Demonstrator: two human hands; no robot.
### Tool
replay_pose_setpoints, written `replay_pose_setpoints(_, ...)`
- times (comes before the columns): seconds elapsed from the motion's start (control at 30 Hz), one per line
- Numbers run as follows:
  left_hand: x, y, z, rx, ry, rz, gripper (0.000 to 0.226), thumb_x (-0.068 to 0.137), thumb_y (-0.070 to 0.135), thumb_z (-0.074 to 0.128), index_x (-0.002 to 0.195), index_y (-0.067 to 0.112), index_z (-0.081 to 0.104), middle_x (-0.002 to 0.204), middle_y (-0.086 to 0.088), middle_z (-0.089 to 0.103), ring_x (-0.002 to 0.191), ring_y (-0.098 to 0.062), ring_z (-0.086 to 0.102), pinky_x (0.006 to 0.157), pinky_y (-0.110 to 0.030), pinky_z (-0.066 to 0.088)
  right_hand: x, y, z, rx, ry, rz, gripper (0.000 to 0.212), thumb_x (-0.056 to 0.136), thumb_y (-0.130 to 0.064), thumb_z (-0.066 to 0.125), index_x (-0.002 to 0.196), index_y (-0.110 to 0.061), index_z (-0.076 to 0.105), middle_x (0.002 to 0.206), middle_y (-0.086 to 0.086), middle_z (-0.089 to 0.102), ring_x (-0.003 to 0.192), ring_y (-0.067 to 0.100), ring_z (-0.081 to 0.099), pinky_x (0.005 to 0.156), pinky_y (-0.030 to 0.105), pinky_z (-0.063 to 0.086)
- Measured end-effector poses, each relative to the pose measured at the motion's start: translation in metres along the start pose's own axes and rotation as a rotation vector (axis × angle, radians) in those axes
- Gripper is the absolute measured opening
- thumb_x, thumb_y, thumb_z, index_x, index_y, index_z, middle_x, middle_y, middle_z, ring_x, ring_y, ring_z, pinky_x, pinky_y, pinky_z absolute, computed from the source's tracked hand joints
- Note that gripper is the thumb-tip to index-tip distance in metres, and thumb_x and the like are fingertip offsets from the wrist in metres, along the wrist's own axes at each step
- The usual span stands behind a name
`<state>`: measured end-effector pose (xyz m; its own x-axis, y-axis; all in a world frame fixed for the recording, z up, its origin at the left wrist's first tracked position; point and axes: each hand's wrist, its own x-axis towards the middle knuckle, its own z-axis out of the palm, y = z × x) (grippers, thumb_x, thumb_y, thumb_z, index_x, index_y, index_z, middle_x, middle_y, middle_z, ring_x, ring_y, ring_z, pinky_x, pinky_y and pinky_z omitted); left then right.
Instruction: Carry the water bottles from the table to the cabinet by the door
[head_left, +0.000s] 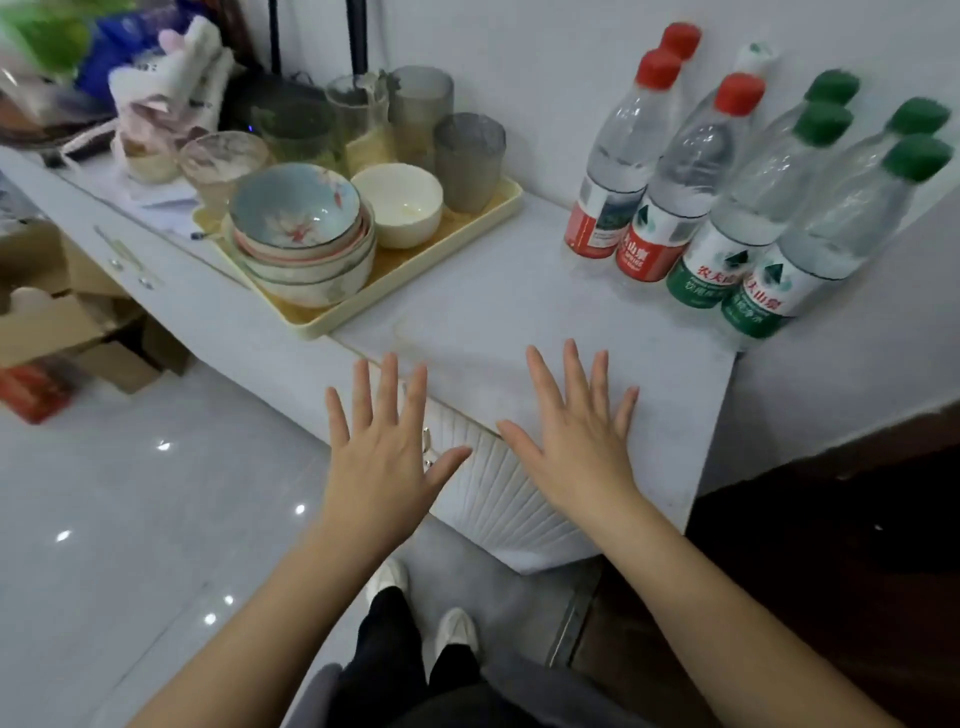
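Several clear water bottles stand in a row at the back right of the white cabinet top (519, 322), against the wall. Those on the left have red caps and red labels (623, 171); those on the right have green caps and green labels (810, 228). My left hand (384, 447) hovers in front of the cabinet's front edge with straight, spread fingers. My right hand (571, 441) is spread flat the same way over the near part of the top. Both hands hold nothing and are well short of the bottles.
A cream tray (415, 280) on the cabinet's left part holds stacked bowls (301, 234), a white bowl (397, 208) and several glasses. Clutter and a plush toy (171, 78) lie behind it. Cardboard boxes (57, 322) sit on the tiled floor at left. A dark floor area lies at right.
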<state>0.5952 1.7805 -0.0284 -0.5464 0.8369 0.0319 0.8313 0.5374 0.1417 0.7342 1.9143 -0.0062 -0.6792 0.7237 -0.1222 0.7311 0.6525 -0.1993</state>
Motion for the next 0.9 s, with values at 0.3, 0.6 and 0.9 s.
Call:
replay_pose_setpoints(0.3, -0.083, -0.035, 0.02, -0.02, -0.08, -0.148, 0.091, 0.087, 0.074, 0.018, 0.155, 0.014, 0.013, 0.162, -0.015, 0.008, 0.149, -0.037, -0.001, 0.117, -0.059, 0.002, -0.04, -0.049, 0.037, -0.127, -0.002, -0.363, 0.08, 0.092, -0.063, 0.034, 0.156, -0.032, -0.003, 0.165, 0.011, -0.012, 0.149, 0.039, -0.019, 0.11, 0.063, -0.018)
replay_pose_setpoints(0.6, -0.158, -0.084, 0.058, -0.067, -0.297, -0.314, 0.091, 0.085, 0.073, 0.009, 0.156, 0.016, 0.008, 0.162, -0.015, 0.002, 0.149, -0.037, -0.005, 0.117, -0.057, -0.003, -0.062, -0.093, 0.103, -0.318, -0.291, -0.44, 0.078, 0.097, -0.064, 0.03, 0.155, -0.032, -0.011, 0.163, 0.011, -0.022, 0.146, 0.038, -0.026, 0.112, 0.066, -0.015)
replay_pose_setpoints(0.9, -0.25, -0.153, 0.062, -0.197, -0.443, -0.503, 0.082, 0.092, 0.068, 0.023, 0.155, 0.021, -0.002, 0.163, -0.009, -0.01, 0.148, -0.031, -0.016, 0.118, -0.054, -0.006, -0.103, -0.2, 0.154, -0.375, -0.489, -0.598, 0.076, 0.098, -0.061, 0.032, 0.156, -0.031, -0.007, 0.165, 0.011, -0.012, 0.149, 0.04, -0.018, 0.111, 0.068, -0.01)
